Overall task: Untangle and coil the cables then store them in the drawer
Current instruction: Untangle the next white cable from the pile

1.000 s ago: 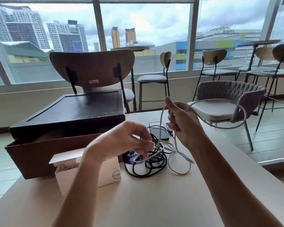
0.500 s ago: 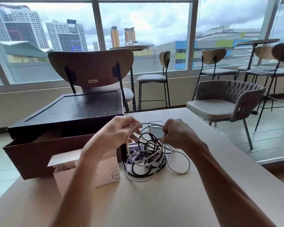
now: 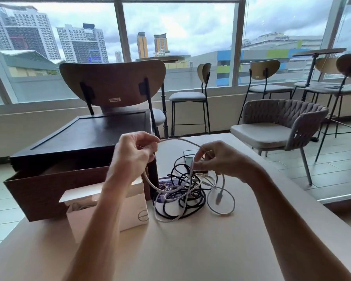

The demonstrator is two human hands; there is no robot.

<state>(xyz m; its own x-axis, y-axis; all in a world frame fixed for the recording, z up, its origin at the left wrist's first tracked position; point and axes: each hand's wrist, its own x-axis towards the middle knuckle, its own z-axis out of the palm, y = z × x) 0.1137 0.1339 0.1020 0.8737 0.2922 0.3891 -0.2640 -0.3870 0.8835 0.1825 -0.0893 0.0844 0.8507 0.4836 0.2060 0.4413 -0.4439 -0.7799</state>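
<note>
A white cable arcs between my two hands above the table. My left hand pinches one part of it, raised in front of the dark drawer unit. My right hand pinches another part just above a tangle of black cables and white cable loops. A grey loop with a plug end lies to the right of the tangle. The wooden drawer stands pulled open at the left.
A white open box sits in front of the drawer, beside the tangle. A dark card and a phone-like flat thing lie under and behind the cables. Chairs stand beyond the table, whose right edge runs close by.
My right hand came down from its raised pull to just above the tangle. My left hand rose from the pile, and the white cable now spans between both hands.
</note>
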